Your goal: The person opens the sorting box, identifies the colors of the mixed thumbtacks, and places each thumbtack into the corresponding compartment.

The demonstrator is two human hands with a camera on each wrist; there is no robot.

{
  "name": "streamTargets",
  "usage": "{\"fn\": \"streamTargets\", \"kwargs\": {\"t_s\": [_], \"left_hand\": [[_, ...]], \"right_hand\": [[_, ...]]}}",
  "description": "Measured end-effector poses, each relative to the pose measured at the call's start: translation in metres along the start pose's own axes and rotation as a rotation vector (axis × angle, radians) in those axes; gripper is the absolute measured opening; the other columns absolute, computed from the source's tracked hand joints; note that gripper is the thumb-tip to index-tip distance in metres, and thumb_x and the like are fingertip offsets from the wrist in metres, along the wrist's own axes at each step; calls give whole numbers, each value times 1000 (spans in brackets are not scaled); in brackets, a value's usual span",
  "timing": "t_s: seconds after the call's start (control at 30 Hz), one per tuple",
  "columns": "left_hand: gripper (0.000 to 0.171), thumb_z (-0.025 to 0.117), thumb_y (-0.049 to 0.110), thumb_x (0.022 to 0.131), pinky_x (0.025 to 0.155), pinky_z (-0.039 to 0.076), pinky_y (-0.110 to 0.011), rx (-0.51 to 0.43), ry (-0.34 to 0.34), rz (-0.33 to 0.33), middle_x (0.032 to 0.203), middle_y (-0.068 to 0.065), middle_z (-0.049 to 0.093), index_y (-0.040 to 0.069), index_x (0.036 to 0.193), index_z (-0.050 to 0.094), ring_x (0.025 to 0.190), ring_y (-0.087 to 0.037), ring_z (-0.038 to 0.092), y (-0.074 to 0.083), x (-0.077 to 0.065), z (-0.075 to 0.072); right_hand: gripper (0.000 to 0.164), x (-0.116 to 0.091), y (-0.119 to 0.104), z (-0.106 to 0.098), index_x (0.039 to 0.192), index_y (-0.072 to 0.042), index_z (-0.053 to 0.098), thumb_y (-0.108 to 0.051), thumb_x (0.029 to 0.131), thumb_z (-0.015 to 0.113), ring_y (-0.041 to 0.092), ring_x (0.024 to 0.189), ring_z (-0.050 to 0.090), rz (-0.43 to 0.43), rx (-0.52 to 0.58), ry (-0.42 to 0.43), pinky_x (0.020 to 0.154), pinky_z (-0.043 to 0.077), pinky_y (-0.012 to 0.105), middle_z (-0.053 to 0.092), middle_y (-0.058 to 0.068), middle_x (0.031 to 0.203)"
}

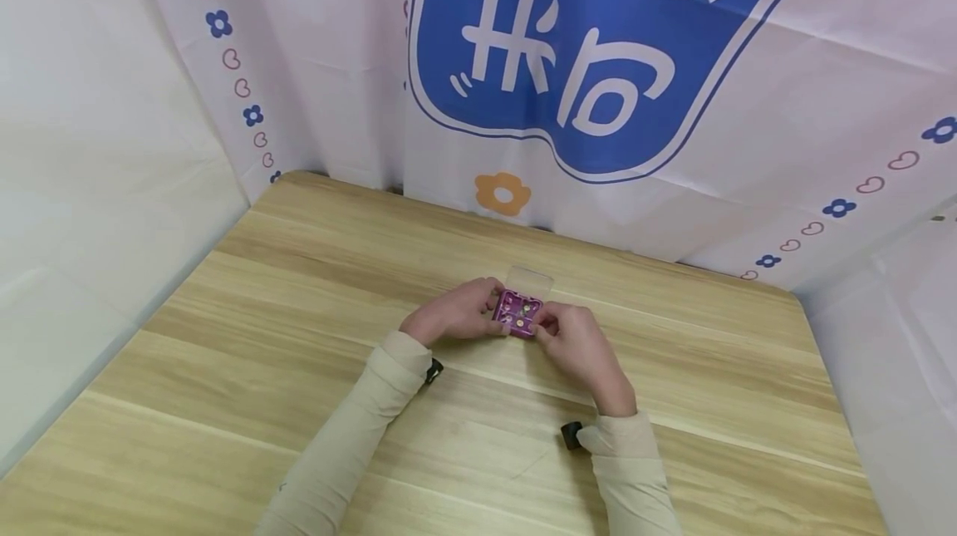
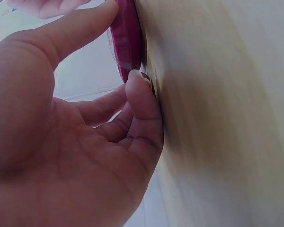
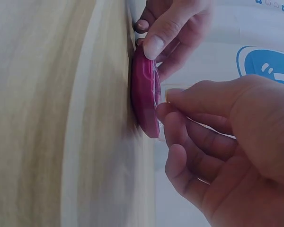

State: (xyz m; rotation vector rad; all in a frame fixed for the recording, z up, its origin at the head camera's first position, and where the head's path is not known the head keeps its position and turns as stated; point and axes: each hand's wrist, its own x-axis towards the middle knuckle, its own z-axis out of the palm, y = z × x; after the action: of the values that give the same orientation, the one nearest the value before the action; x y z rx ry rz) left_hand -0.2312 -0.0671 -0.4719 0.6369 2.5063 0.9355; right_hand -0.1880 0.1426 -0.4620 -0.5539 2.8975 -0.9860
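Note:
A small magenta case lies on the table, its inside divided into compartments with several tiny coloured pieces in them. Its clear lid stands open at the far side. My left hand grips the case's left side, thumb on the near rim and fingers curled at the far edge; the left wrist view shows the thumb against the magenta side wall. Over the right edge is my right hand, thumb and index finger pinched together. A tiny yellowish edge shows at that thumb's tip; its kind is not clear.
The wood-grain table extends around both arms. A white printed curtain with a blue sign hangs along the back edge, and pale walls stand at both sides. A black band piece sits at the right wrist.

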Motion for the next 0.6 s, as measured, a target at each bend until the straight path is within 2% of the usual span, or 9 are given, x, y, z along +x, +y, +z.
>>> {"fn": "streamTargets", "kwargs": {"t_s": [0.23, 0.6], "left_hand": [[61, 71, 30, 84, 85, 49, -34, -3, 1, 7, 114, -8, 57, 4, 131, 42, 94, -14, 54, 0, 0, 0], [62, 71, 28, 84, 86, 49, -34, -17, -1, 4, 114, -9, 58, 2, 132, 41, 95, -15, 55, 0, 0, 0]], "right_hand": [[6, 0, 1, 2, 84, -10, 69, -4, 82, 70, 11, 61, 55, 2, 5, 8, 54, 52, 28, 64, -1, 72], [5, 0, 4, -1, 85, -8, 69, -5, 82, 70, 12, 63, 56, -2, 10, 17, 56, 53, 30, 64, -2, 73]]}}
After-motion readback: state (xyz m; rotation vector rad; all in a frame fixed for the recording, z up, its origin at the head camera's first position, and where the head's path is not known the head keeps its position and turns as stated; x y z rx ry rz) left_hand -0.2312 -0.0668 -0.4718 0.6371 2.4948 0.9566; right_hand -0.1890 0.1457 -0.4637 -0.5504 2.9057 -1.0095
